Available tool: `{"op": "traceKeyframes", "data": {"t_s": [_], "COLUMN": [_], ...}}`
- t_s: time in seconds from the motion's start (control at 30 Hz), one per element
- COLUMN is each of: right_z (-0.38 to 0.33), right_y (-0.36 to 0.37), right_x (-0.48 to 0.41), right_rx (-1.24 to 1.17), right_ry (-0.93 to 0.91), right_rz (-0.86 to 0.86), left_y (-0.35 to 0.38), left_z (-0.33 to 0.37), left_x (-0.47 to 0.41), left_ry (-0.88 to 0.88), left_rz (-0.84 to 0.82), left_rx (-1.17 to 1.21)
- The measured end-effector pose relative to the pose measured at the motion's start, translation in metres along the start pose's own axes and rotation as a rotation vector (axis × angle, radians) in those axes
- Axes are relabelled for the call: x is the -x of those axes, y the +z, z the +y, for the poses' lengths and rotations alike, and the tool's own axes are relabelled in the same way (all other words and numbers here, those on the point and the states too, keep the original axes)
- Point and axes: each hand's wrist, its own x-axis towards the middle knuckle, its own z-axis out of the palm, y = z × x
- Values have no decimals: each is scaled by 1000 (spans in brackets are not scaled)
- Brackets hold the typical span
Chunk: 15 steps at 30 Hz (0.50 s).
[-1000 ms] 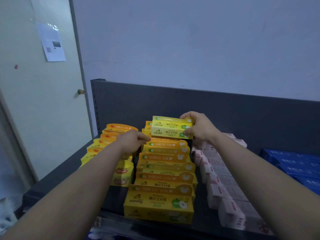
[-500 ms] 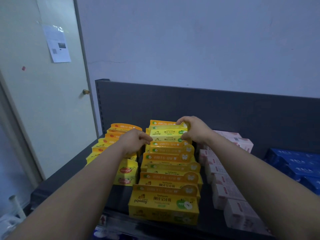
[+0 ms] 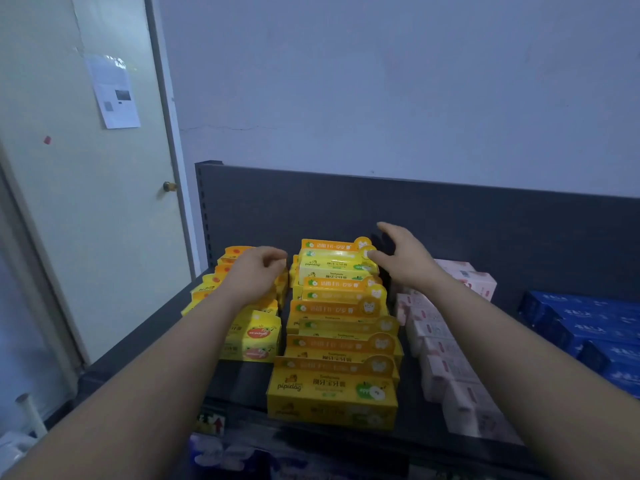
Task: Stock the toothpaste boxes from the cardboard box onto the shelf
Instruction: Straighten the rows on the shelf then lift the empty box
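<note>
At nine o'clock of your view stands a pale door (image 3: 86, 202) with a paper sheet (image 3: 112, 91) taped to it and a small knob (image 3: 169, 186) at its edge. The dark shelf (image 3: 138, 344) begins just right of it, backed by a dark panel (image 3: 450, 216).

On the shelf's left runs a row of yellow-and-orange boxes (image 3: 254, 336). Your left hand (image 3: 256, 271) hangs over the far part of that row, fingers curled loosely inward, gripping nothing; whether it touches the boxes beneath cannot be told.

At six o'clock to centre runs the row of yellow toothpaste boxes (image 3: 332, 393), stacked and overlapping from the shelf's front edge back toward the panel. The paler yellow box (image 3: 334, 266) sits near the far end of this row, at about twelve o'clock of the row, lying among the others.

Your right hand (image 3: 403, 258) is just right of that pale box, fingers spread and empty, the thumb close to the box's right end.

Further right lies a row of pink-and-white boxes (image 3: 446, 362), and at three o'clock a stack of blue boxes (image 3: 588, 327).
</note>
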Motion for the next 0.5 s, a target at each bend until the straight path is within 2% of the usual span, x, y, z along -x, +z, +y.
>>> {"op": "traceKeyframes", "data": {"t_s": [0.27,0.5], "right_z": [-34,-57], "right_y": [0,15], "right_x": [48,87], "right_rx": [93,51], "right_ry": [-27,-48], "right_rz": [36,5], "left_y": [-29,-47], "left_z": [10,2], "left_x": [40,81], "left_ry": [48,44], "left_rz": [97,115], "left_rx": [38,-8]}}
